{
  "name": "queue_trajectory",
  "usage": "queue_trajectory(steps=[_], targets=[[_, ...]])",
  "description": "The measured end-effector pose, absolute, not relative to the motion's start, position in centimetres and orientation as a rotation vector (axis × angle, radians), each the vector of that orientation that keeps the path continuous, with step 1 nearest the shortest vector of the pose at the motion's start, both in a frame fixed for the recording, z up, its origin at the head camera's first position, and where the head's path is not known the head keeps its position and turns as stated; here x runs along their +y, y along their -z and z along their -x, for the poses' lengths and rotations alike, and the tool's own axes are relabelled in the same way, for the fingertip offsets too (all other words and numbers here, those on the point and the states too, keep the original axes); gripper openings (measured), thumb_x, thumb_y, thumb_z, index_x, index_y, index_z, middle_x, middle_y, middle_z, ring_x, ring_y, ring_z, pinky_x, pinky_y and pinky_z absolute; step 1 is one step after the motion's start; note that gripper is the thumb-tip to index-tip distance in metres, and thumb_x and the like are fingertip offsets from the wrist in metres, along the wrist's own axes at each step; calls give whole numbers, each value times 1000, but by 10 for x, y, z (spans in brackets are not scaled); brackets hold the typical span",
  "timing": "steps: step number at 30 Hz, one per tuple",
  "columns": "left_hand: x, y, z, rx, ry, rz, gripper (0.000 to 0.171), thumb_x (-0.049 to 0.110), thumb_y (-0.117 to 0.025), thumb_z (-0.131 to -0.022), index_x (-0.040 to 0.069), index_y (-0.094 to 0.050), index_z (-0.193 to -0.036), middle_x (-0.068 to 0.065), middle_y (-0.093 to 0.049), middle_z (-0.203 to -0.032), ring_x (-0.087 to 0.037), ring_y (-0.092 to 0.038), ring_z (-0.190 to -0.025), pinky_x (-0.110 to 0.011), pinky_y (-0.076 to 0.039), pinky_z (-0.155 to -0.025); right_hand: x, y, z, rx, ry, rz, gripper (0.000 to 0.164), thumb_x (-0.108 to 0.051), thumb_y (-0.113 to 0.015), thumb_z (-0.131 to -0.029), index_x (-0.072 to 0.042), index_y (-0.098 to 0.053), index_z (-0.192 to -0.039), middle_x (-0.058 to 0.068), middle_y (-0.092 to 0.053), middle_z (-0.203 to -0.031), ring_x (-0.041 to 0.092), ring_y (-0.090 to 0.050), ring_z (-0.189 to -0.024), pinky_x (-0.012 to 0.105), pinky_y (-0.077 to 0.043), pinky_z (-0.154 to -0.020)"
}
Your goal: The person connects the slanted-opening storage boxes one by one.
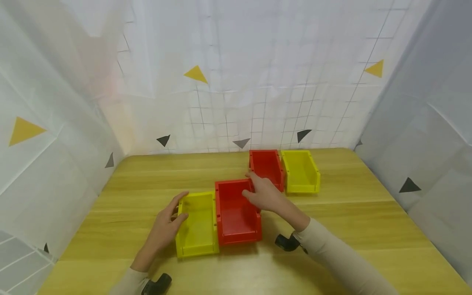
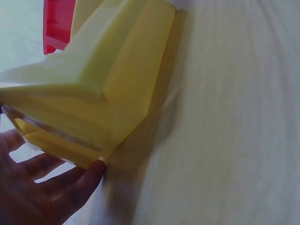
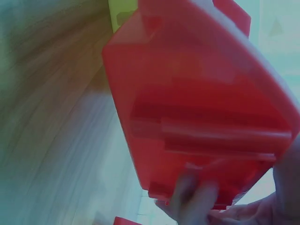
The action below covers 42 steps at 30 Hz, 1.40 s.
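Two open-front storage bins stand side by side, a yellow bin (image 1: 199, 231) on the left and a red bin (image 1: 237, 219) on the right. My left hand (image 1: 162, 229) grips the yellow bin's left wall, thumb over the rim and fingers outside. In the left wrist view several fingers (image 2: 75, 187) lie against its outer side. The red bin's right wall is held by my right hand (image 1: 263, 196), thumb inside. Blurred fingers touch that bin's ribbed outer side (image 3: 201, 136) in the right wrist view. Both bins seem to touch along their inner walls.
Farther back, a second red bin (image 1: 266, 166) and a second yellow bin (image 1: 300, 172) stand together near the table's rear edge. The wooden table (image 1: 361, 229) is bordered by patterned white sheeting (image 1: 236, 110). Dark wrist cameras (image 1: 287, 242) sit below both hands.
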<state>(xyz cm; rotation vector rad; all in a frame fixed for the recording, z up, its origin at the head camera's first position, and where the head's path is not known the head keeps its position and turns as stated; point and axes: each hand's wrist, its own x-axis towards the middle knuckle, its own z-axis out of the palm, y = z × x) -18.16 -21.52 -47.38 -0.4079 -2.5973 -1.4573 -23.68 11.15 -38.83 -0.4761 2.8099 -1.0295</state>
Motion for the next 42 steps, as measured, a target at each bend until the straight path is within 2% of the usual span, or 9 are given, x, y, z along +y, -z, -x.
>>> queue_trajectory(steps=[3,4,6,9,15,18,22,34,42], targets=[[-215,473,182,-2597,1459,417,64,3,-60,-103,28,-41,-160,-19,-48,-155,-43,-57,-128,-64,-49,-98,112,387,232,2921,909,492,88,-44,-77,-91,-9,-37,-161,13,-69,-112,29,-66,-95,44,-60,-75],[-215,473,182,-2597,1458,421,64,4,-60,-103,28,-41,-160,-19,-47,-155,-43,-57,-129,-64,-49,-98,113,386,230,2955,872,529,93,-50,-78,-88,-13,-36,-162,13,-66,-128,31,-62,-110,48,-60,-81],[-215,472,182,-2597,1466,428,64,5,-59,-104,28,-41,-160,-18,-47,-156,-43,-56,-129,-63,-49,-98,114,384,225,3001,811,653,98,-58,-78,-84,-21,-35,-164,10,-48,-155,34,-46,-135,56,-56,-91],[-216,471,182,-2596,1471,433,63,5,-59,-104,28,-41,-160,-19,-47,-156,-43,-56,-129,-63,-50,-98,112,384,219,2988,742,892,98,-64,-77,-82,-30,-34,-164,6,-29,-168,36,-28,-147,64,-48,-100],[-217,472,182,-2600,1470,435,63,5,-59,-104,28,-40,-160,-19,-46,-156,-44,-56,-129,-64,-49,-99,97,391,211,2982,567,1038,104,-79,-69,-77,-33,-34,-164,8,-28,-168,41,-20,-152,70,-23,-115],[-217,473,182,-2601,1467,432,63,6,-59,-104,29,-41,-160,-18,-47,-156,-43,-56,-129,-64,-49,-99,89,394,208,2989,472,1017,111,-89,-61,-73,-38,-29,-165,8,-27,-168,43,-20,-151,70,-25,-114],[-216,474,182,-2602,1467,422,63,6,-59,-104,29,-41,-160,-18,-46,-156,-43,-56,-129,-63,-49,-99,81,394,205,3008,379,1006,115,-94,-57,-70,-39,-26,-166,9,-26,-166,44,-21,-150,70,-29,-112],[-218,473,182,-2585,1484,439,63,4,-59,-104,27,-42,-160,-20,-47,-155,-42,-57,-129,-62,-50,-98,71,392,202,3032,393,1018,108,-87,-63,-73,-36,-35,-164,15,-33,-159,44,-31,-143,71,-38,-103],[-218,471,180,-2583,1472,447,62,6,-58,-105,25,-41,-162,-13,-40,-161,-39,-43,-142,-62,-44,-105,70,392,201,3037,400,1015,107,-85,-64,-73,-35,-37,-163,16,-35,-158,46,-31,-142,72,-38,-102]])
